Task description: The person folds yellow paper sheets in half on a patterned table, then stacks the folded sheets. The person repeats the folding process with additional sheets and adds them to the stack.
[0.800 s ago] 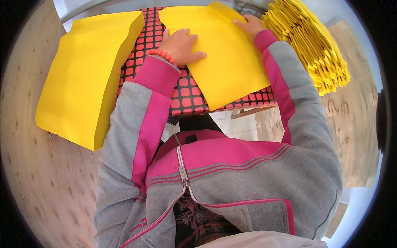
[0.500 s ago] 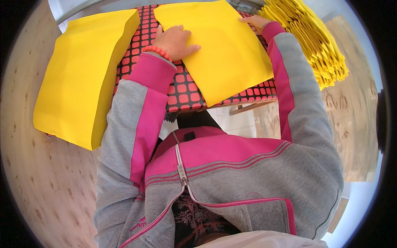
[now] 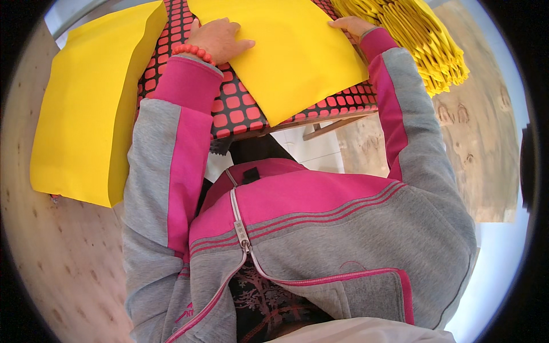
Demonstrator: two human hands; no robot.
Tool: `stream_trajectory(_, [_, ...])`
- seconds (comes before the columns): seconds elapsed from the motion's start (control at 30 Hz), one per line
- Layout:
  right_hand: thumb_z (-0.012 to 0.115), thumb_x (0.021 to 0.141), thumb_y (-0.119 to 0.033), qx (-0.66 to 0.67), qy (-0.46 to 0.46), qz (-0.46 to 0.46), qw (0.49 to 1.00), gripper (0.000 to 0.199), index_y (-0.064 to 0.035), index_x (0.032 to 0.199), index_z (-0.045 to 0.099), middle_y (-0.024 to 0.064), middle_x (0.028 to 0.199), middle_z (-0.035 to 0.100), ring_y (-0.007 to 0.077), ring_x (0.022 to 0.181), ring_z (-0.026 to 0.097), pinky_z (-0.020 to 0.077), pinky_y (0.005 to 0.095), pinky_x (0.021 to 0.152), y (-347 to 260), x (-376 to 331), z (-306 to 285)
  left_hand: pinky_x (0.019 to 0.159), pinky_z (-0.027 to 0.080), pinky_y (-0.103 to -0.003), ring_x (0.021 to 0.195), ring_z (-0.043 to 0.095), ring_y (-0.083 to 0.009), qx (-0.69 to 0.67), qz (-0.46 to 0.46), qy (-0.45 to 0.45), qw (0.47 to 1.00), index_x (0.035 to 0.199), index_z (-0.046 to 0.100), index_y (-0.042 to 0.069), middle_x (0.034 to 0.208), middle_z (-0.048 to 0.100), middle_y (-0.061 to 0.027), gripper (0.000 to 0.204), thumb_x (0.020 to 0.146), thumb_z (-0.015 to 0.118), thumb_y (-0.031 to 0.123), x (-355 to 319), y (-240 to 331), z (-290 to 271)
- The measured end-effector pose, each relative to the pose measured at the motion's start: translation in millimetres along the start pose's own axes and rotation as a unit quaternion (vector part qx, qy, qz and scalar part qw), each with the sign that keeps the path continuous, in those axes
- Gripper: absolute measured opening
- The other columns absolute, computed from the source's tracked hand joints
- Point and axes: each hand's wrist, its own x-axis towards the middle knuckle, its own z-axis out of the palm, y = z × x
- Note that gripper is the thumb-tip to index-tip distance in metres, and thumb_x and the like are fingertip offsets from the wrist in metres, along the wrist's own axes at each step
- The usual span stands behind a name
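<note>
A flat yellow cloth-like sheet [image 3: 297, 54] lies slanted on the table, its lower corner near the front edge. My left hand [image 3: 217, 39] rests at the sheet's left edge with fingers spread and the thumb pointing right over the yellow surface. At the right edge, my right hand [image 3: 351, 26] has its thumb on top of the sheet, and its other fingers are mostly hidden around the edge. The sheet's far end runs out of the picture.
A thick, smooth-topped yellow block or stack [image 3: 80, 103] stands to the left. Several folded yellow pieces form a loose pile [image 3: 417, 40] on the right. Beneath is a table covered with red-and-black patterned cloth [image 3: 234, 108]. Wooden boards [image 3: 474, 137] show at right.
The view has shifted, so the table and piles sit slightly higher and further left. Both hands keep nearly the same places on the sheet.
</note>
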Motion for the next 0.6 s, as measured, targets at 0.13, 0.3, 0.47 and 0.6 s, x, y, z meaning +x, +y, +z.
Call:
stream_trajectory(0.13, [0.074,0.094,-0.034,-0.070,0.015,-0.016,0.997,0.026,-0.0099,0.104,0.070,0.0012,0.089,0.073,0.0126,0.072,0.069,0.0550,0.0301,0.063,-1.0,3.3,-3.5,0.112,0.028,-0.065,0.130,0.056,-0.0333,-0.014,-0.003,-0.006,1.000,0.132,0.065,0.009,0.135,0.064,-0.0110,0.066,0.094,0.056,0.062,-1.9,-1.2,-2.1])
stream_trajectory(0.3, [0.077,0.089,-0.034,-0.289,0.075,-0.104,0.949,0.027,-0.0110,0.102,0.070,0.0049,0.087,0.073,0.0211,0.071,0.069,0.0540,0.0347,0.063,2.5,9.2,-0.8,0.114,0.026,-0.067,0.132,0.055,-0.0314,-0.022,-0.017,-0.008,1.000,0.133,0.065,0.010,0.136,0.064,-0.0098,0.065,0.093,0.057,0.061,-1.7,-1.6,-2.9])
stream_trajectory(0.47, [0.080,0.081,-0.031,-0.611,0.343,-0.365,0.613,0.029,-0.0107,0.099,0.070,0.0138,0.087,0.072,0.0335,0.079,0.071,0.0549,0.0438,0.069,10.1,-0.9,45.5,0.114,0.026,-0.068,0.131,0.057,-0.0306,-0.024,-0.017,-0.015,0.999,0.132,0.065,0.010,0.136,0.064,-0.0088,0.063,0.092,0.059,0.060,-2.6,-1.2,-4.5])
stream_trajectory(0.6, [0.073,0.092,-0.034,-0.540,0.277,-0.265,0.749,0.029,-0.0070,0.099,0.068,0.0053,0.083,0.071,0.0208,0.075,0.070,0.0535,0.0380,0.069,4.2,-5.0,39.4,0.114,0.026,-0.067,0.130,0.057,-0.0304,-0.032,-0.021,-0.017,0.999,0.131,0.065,0.010,0.136,0.064,-0.0089,0.061,0.092,0.059,0.057,-4.8,-0.3,-6.7])
